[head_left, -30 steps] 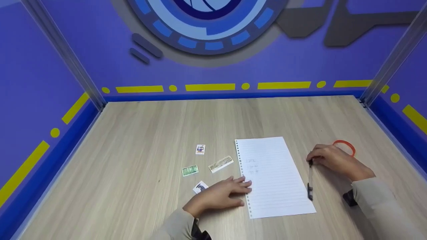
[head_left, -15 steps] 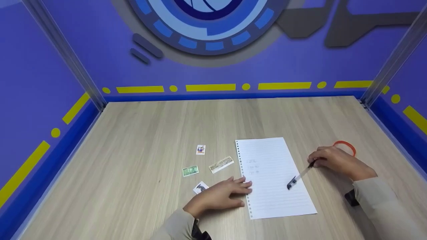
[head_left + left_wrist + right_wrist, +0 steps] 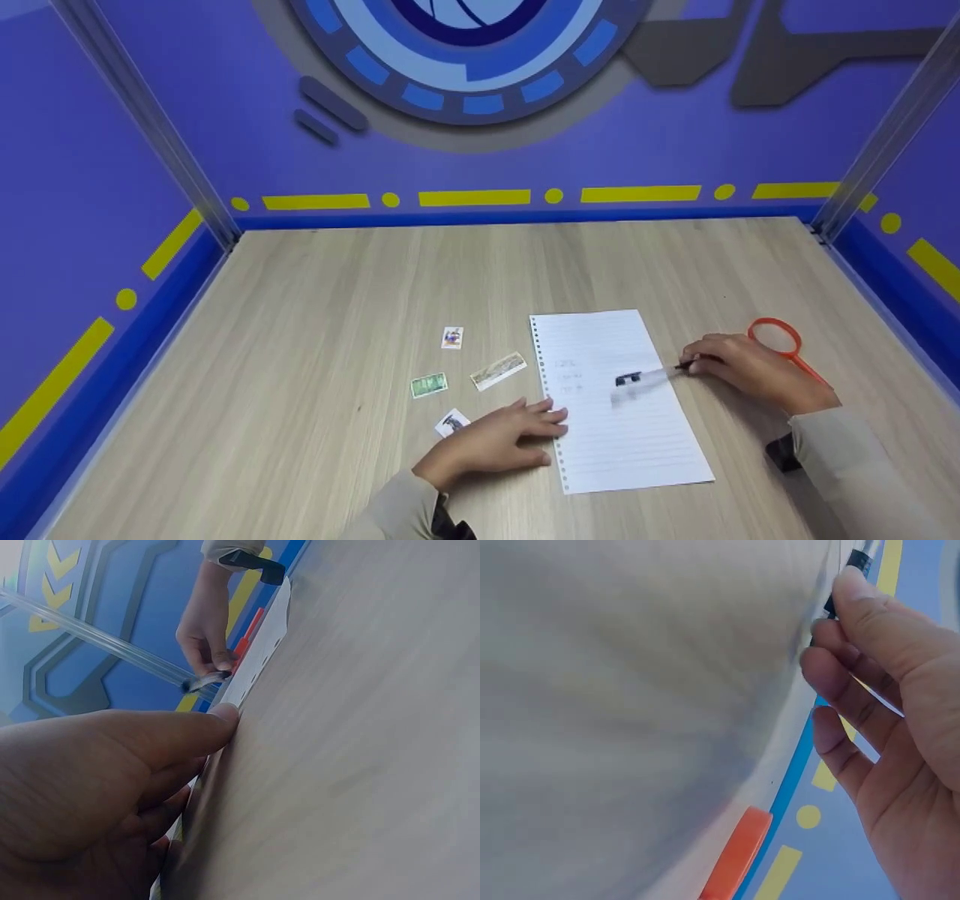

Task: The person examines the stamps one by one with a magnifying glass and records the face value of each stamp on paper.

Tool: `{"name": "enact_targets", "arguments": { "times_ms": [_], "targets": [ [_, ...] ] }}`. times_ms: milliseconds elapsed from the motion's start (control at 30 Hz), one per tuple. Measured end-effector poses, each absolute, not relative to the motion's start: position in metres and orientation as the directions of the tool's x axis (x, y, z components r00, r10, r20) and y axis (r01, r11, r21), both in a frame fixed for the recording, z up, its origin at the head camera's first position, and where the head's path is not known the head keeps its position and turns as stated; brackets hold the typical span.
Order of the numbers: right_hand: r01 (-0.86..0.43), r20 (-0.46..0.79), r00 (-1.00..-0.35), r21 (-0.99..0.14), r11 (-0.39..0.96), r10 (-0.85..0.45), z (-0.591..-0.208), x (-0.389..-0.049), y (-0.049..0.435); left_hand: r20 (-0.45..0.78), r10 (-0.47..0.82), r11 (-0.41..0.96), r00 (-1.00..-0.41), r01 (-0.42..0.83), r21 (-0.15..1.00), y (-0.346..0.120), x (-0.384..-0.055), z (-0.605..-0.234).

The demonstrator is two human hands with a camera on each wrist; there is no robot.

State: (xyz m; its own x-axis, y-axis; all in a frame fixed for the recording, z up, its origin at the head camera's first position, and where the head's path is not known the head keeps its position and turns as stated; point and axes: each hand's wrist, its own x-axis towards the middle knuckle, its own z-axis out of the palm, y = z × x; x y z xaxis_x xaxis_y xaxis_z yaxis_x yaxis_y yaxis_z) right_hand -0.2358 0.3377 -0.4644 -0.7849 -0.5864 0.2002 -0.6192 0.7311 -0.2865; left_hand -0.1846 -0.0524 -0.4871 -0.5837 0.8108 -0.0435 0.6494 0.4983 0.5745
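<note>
My right hand [image 3: 754, 371] pinches a pen [image 3: 628, 379] with a clear barrel and black ends, by one black end between thumb and fingers. The pen's other end, blurred, sticks out leftward over a sheet of lined paper [image 3: 622, 442]. In the right wrist view the thumb presses on the black grip of the pen [image 3: 860, 562]. My left hand [image 3: 499, 439] rests with fingers spread, fingertips on the paper's punched left edge. Faint handwriting shows on the sheet's upper left. Part of a small stamp [image 3: 451, 422] is hidden behind the left hand.
An orange-rimmed magnifying glass [image 3: 799, 349] lies just behind the right hand, its handle partly hidden. Left of the paper lie a figure stamp [image 3: 452, 337], a green stamp [image 3: 429, 385] and a long brownish stamp [image 3: 499, 371]. Blue-purple panels [image 3: 480, 165] enclose the wooden table [image 3: 300, 337].
The pen has swung up from beside the paper's right edge to point left over the sheet. My right hand has shifted slightly left, uncovering more of the magnifying glass. The left hand stays put.
</note>
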Motion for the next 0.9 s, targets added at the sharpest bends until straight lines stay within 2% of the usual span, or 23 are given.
{"name": "enact_targets", "arguments": {
  "times_ms": [133, 300, 433, 633, 900],
  "targets": [
    [-0.586, 0.228, -0.810, -0.331, 0.739, -0.540, -0.463, -0.234, 0.329, -0.043, 0.812, 0.497, -0.582, 0.652, 0.573, -0.052, -0.185, -0.487],
    [-0.450, 0.147, -0.889, -0.462, 0.765, -0.434, -0.461, -0.230, 0.318, -0.041, 0.816, 0.491, -0.577, 0.654, 0.575, -0.052, -0.185, -0.487],
    [-0.371, 0.110, -0.919, -0.559, 0.741, -0.378, -0.460, -0.228, 0.307, -0.035, 0.819, 0.487, -0.573, 0.661, 0.571, -0.053, -0.185, -0.487],
    [-0.353, 0.142, -0.924, -0.671, 0.652, -0.354, -0.463, -0.227, 0.292, -0.032, 0.819, 0.488, -0.573, 0.667, 0.563, -0.053, -0.185, -0.488],
    [-0.368, 0.182, -0.913, -0.754, 0.545, -0.365, -0.465, -0.225, 0.271, -0.032, 0.818, 0.490, -0.574, 0.668, 0.559, -0.053, -0.184, -0.488]
  ]
}}
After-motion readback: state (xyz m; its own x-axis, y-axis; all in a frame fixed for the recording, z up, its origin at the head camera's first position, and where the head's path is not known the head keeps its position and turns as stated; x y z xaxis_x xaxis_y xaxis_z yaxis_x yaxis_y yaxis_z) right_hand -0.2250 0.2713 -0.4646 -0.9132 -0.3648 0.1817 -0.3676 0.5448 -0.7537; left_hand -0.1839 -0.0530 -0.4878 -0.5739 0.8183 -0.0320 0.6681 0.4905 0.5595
